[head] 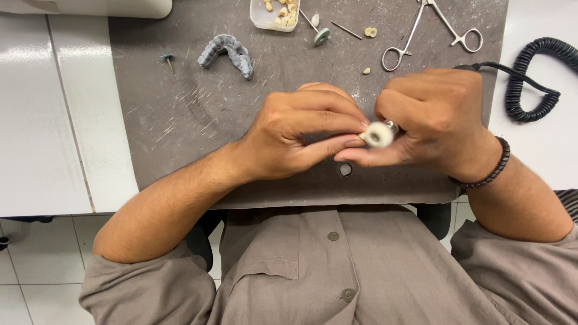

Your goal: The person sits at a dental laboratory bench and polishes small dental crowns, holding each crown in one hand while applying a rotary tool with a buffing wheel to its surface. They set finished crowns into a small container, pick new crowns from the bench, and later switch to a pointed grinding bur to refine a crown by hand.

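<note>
Buffing wheel (pixel 379 133), white and blurred, sits on the handpiece my right hand (pixel 436 123) grips, pressed against a tiny piece pinched in my left hand's (pixel 295 135) fingertips. I judge it could snatch the piece or graze my fingers.

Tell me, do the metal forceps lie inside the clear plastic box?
No, the forceps lie on the grey mat, right of the box.
</note>
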The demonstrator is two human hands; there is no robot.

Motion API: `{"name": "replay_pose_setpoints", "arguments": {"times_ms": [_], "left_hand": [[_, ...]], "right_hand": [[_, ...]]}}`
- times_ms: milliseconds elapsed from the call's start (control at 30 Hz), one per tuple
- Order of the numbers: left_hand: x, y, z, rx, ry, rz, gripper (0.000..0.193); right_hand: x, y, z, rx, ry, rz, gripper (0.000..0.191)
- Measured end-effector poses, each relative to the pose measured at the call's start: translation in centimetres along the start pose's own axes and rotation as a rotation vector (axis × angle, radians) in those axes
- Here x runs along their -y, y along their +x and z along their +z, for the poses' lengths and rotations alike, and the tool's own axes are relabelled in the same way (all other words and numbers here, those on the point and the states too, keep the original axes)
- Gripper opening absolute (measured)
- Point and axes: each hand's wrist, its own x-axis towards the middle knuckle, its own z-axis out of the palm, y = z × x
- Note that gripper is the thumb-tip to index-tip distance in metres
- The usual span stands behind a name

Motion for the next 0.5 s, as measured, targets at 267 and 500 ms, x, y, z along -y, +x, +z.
{"name": "replay_pose_setpoints", "arguments": {"times_ms": [267, 500], "left_hand": [[0.20, -0.19, 0.09, 0.002, 0.044, -0.010, 0.017], [0.29, -0.20, 0.12, 0.009, 0.074, -0.018, 0.016]], "right_hand": [[0.41, 0.26, -0.28, -0.001, -0.146, -0.022, 0.070], [0.53, 0.01, -0.14, 0.012, -0.175, -0.017, 0.069]]}}
